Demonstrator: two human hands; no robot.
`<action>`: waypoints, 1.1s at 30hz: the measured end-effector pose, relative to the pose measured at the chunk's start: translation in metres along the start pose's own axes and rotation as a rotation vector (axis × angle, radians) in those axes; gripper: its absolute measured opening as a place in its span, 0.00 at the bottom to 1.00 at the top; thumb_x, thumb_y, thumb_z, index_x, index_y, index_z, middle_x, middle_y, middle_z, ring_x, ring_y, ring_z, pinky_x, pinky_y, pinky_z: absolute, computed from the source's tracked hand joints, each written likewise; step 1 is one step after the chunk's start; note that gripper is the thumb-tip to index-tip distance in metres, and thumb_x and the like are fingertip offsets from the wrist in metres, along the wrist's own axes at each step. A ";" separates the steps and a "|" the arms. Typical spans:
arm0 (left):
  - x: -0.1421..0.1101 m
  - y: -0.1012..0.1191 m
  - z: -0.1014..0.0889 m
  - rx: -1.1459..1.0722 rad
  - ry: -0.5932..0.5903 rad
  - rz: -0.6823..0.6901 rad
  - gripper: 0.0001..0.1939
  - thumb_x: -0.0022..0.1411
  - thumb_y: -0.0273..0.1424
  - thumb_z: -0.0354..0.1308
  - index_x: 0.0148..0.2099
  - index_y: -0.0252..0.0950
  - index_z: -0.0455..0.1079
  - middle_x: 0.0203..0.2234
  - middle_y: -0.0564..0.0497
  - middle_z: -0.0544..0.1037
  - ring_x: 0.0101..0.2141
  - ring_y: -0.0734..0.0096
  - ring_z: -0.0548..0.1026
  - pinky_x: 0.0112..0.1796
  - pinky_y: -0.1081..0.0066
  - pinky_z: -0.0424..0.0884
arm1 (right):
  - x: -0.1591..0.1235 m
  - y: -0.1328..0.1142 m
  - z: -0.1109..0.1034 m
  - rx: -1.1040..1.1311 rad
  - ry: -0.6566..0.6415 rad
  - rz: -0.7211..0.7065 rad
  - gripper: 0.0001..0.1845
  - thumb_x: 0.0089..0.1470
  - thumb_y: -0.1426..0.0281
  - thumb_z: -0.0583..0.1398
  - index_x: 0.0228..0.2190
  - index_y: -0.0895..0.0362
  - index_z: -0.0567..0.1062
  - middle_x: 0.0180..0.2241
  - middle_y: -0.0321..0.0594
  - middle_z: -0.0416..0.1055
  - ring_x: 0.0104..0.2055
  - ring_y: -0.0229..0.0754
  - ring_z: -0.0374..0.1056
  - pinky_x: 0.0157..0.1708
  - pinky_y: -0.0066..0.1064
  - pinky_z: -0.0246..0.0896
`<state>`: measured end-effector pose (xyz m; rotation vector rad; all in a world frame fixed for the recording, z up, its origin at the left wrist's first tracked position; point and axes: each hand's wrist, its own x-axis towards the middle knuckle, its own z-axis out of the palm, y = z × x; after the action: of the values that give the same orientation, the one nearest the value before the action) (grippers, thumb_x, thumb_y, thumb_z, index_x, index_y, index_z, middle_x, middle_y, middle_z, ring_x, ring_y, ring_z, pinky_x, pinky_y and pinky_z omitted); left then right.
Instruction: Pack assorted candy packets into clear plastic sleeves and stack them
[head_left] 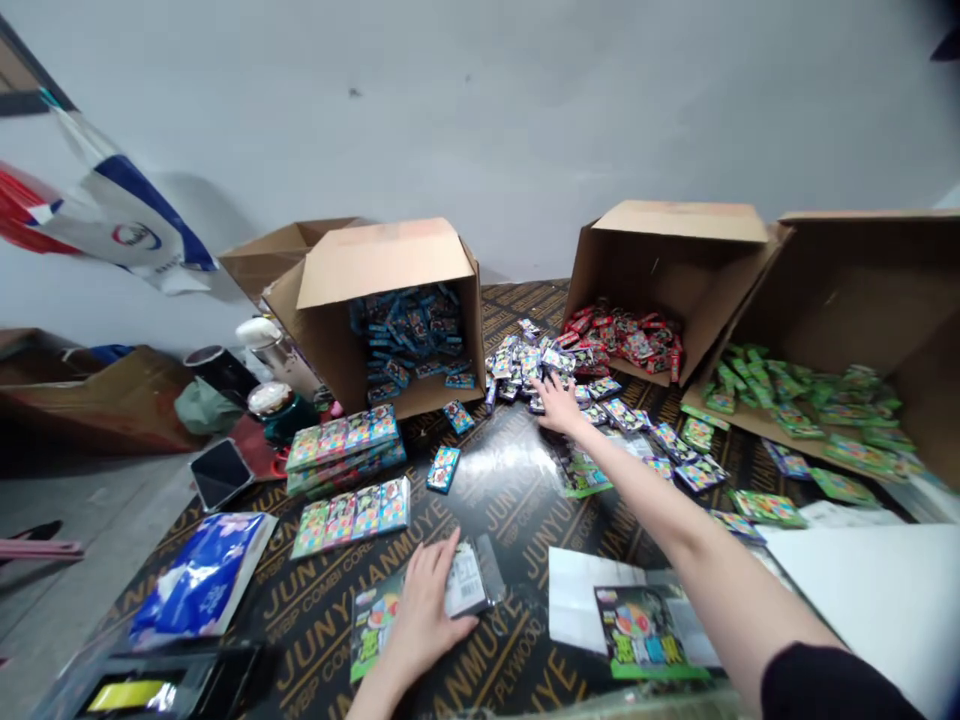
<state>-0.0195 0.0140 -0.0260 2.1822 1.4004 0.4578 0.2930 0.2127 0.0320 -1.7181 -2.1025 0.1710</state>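
Part of the work looks done, and much looks left. Toward the table's [517,510] left edge, an upper stack [341,440] and a lower stack [351,518] of flat packs, each showing a row of four coloured panels, appear made up. Near the front edge, the left hand [431,605] lies over a clear bag [491,570] with a printed card and a white barcoded piece; its thumb stands apart from its fingers, but whether it clamps the bag or only steadies it I cannot tell. That bag seems only partly filled. The right hand [561,400] reaches toward the far edge, fingers spread on a heap of purple packets [517,360], with none visibly pinched. Plenty of stock remains: blue packets [412,330] in the left carton [390,262], red packets [630,335] in the middle one and green packets [810,400] in the right one, all along the far edge. Two loose blue packets lie between the stacks and the heap, while another printed bag [645,630] rests by the front edge, right of the left hand, apparently not yet dealt with.
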 end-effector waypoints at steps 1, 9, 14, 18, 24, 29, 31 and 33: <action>-0.001 -0.002 0.000 0.005 -0.004 -0.003 0.50 0.39 0.29 0.63 0.63 0.43 0.42 0.51 0.46 0.64 0.54 0.54 0.59 0.56 0.49 0.45 | 0.008 0.008 -0.003 0.016 -0.010 -0.021 0.34 0.41 0.75 0.59 0.53 0.63 0.61 0.48 0.56 0.64 0.56 0.57 0.51 0.53 0.52 0.34; 0.031 0.032 -0.028 -0.573 0.195 -0.264 0.35 0.48 0.42 0.60 0.57 0.36 0.57 0.52 0.42 0.66 0.52 0.57 0.64 0.52 0.56 0.58 | -0.042 -0.039 0.013 0.377 -0.161 -0.118 0.18 0.59 0.63 0.46 0.46 0.58 0.65 0.33 0.43 0.72 0.33 0.43 0.69 0.34 0.35 0.63; 0.056 0.057 -0.020 -1.106 -0.076 -0.470 0.22 0.52 0.45 0.56 0.35 0.28 0.72 0.28 0.44 0.77 0.28 0.69 0.74 0.32 0.71 0.67 | -0.116 -0.094 0.013 0.809 -0.321 -0.180 0.22 0.55 0.56 0.51 0.46 0.56 0.64 0.41 0.45 0.70 0.41 0.46 0.67 0.39 0.38 0.62; 0.047 0.060 -0.014 -1.090 -0.042 -0.482 0.22 0.51 0.46 0.56 0.31 0.28 0.72 0.23 0.47 0.75 0.23 0.72 0.71 0.29 0.71 0.66 | -0.143 -0.106 0.000 0.569 -0.215 -0.361 0.45 0.38 0.58 0.65 0.55 0.53 0.54 0.54 0.47 0.56 0.56 0.54 0.50 0.53 0.47 0.43; 0.011 0.029 -0.030 -0.304 0.023 -0.150 0.45 0.34 0.42 0.68 0.56 0.39 0.60 0.49 0.43 0.67 0.50 0.52 0.63 0.53 0.52 0.51 | -0.154 -0.101 0.011 0.397 -0.126 -0.318 0.37 0.35 0.68 0.61 0.50 0.54 0.60 0.47 0.45 0.63 0.50 0.53 0.57 0.50 0.45 0.43; -0.009 0.009 -0.034 0.076 -0.052 -0.018 0.53 0.38 0.31 0.64 0.63 0.41 0.41 0.48 0.45 0.66 0.50 0.54 0.63 0.54 0.49 0.49 | -0.167 -0.101 0.028 0.316 -0.216 -0.353 0.39 0.35 0.68 0.62 0.52 0.54 0.59 0.47 0.46 0.63 0.50 0.53 0.56 0.52 0.48 0.37; -0.011 0.009 -0.034 0.035 -0.017 -0.002 0.53 0.40 0.30 0.62 0.64 0.40 0.36 0.49 0.46 0.66 0.51 0.56 0.63 0.55 0.49 0.46 | -0.169 -0.103 0.031 0.375 -0.261 -0.380 0.41 0.34 0.69 0.63 0.52 0.54 0.57 0.48 0.46 0.63 0.50 0.53 0.56 0.52 0.48 0.37; -0.011 0.009 -0.036 -0.009 -0.009 0.016 0.52 0.42 0.30 0.61 0.64 0.41 0.35 0.49 0.46 0.66 0.52 0.57 0.62 0.56 0.48 0.44 | -0.168 -0.103 0.032 0.466 -0.309 -0.410 0.43 0.35 0.67 0.64 0.53 0.54 0.55 0.49 0.46 0.62 0.51 0.51 0.56 0.53 0.46 0.38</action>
<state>-0.0359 0.0094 0.0085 2.1873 1.3738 0.4585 0.2120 0.0330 -0.0007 -1.0205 -2.3384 0.7735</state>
